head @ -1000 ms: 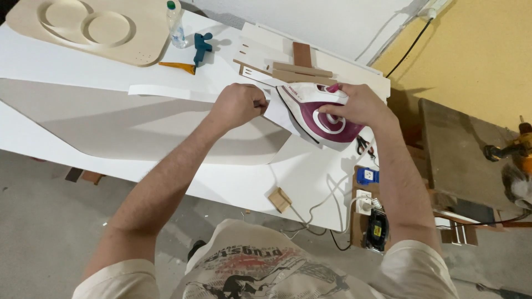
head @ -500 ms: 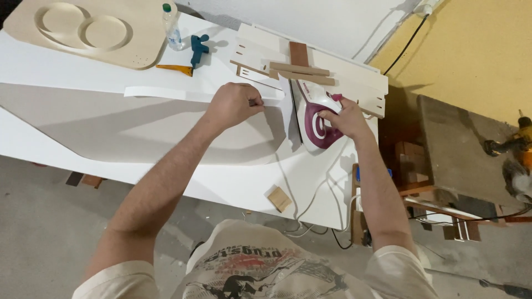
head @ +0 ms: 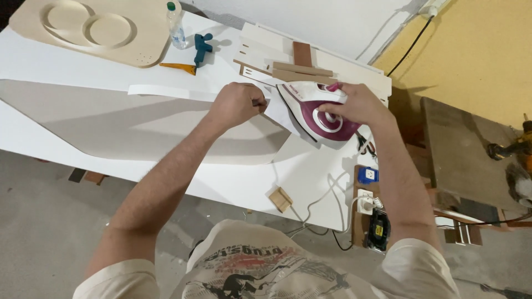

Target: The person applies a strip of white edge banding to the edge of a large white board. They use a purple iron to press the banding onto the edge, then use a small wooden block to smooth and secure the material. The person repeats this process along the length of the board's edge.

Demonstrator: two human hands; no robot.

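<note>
White worktable (head: 66,61) | your right hand (head: 360,105) grips the iron (head: 318,113) | left hand (head: 235,105), beside iron, fingers closed pinching white edge strip (head: 166,90) | risk: burn if iron slides onto fingers.

Count of items on and around the white table (head: 66,61): two hands, left hand (head: 237,103) and right hand (head: 360,104); one iron (head: 318,116); one bottle (head: 176,25) at far left; one blue clamp (head: 201,47); one beige panel (head: 88,27) with two round recesses; one small wood block (head: 281,199) near; one white strip (head: 166,91).
</note>
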